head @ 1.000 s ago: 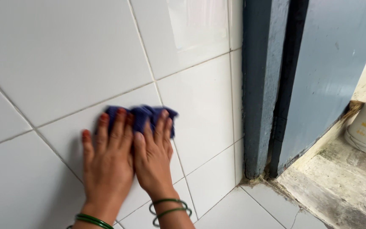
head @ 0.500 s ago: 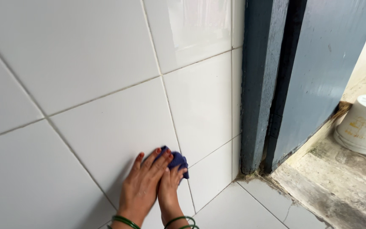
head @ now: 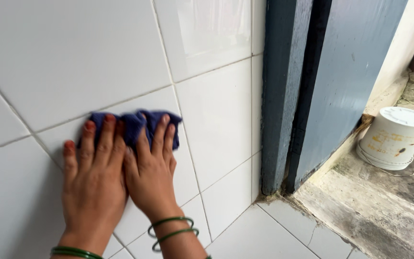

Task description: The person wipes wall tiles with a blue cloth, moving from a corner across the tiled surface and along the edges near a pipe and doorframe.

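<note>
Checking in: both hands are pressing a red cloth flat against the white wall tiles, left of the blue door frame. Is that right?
Not quite: the cloth is dark blue, not red, as the head view shows. The rest holds: the left hand and right hand press it flat against the white wall tiles, left of the blue door frame.

Glossy white wall tiles (head: 73,52) with grey grout lines filled the left side, catching soft daylight. A worn blue-grey door frame (head: 279,96) stood beside a blue door (head: 350,72). Beyond lay a stained concrete step (head: 360,206), where an upturned white bucket (head: 394,136) sat.
</note>
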